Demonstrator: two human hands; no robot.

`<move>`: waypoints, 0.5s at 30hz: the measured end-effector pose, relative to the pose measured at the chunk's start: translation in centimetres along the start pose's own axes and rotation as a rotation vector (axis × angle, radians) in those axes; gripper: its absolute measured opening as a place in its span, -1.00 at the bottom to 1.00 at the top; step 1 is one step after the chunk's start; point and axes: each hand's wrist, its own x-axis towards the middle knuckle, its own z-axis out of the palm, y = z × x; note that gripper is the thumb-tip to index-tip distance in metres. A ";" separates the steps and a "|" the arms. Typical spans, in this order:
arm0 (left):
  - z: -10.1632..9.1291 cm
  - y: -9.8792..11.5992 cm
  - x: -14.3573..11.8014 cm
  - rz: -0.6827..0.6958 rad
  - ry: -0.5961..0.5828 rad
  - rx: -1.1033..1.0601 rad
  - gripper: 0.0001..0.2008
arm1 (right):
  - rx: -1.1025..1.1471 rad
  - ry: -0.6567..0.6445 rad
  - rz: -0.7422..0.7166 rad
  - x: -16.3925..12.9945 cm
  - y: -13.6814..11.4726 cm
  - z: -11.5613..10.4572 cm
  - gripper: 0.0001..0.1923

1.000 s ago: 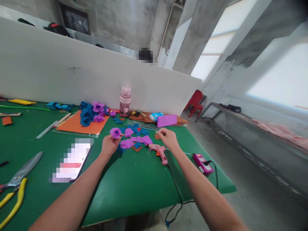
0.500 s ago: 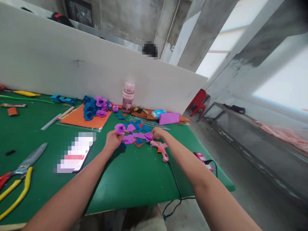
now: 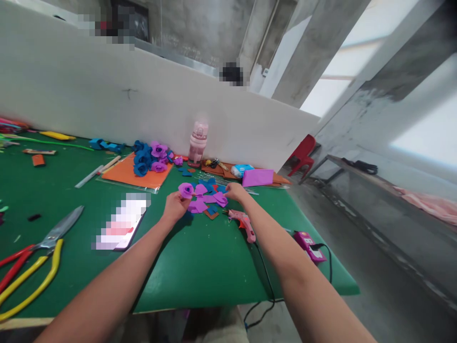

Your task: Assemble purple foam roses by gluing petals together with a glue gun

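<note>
**Purple flower in one hand, petals under the other**

While the big scissors and yellow pliers lie closest, the green table stretches away. Farther on, the left hand pinches a purple paper flower just above the table. The right hand has its fingers curled down on the loose purple petals. Beside it lies the pink glue gun; a stray wrist could bump its hot tip. A pink bottle stands at the back wall.
</note>
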 end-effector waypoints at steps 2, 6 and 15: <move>0.1 -0.1 0.0 -0.004 0.011 -0.022 -0.82 | -0.012 0.054 -0.022 -0.3 0.0 -0.8 -0.72; 0.2 -0.2 -0.1 0.014 0.019 -0.039 -0.85 | -0.041 0.042 -0.115 -1.2 -0.6 -1.1 -0.78; 0.0 -0.6 -0.1 0.080 0.003 0.045 -0.82 | -0.133 -0.039 -0.109 -1.2 -2.1 0.5 -0.80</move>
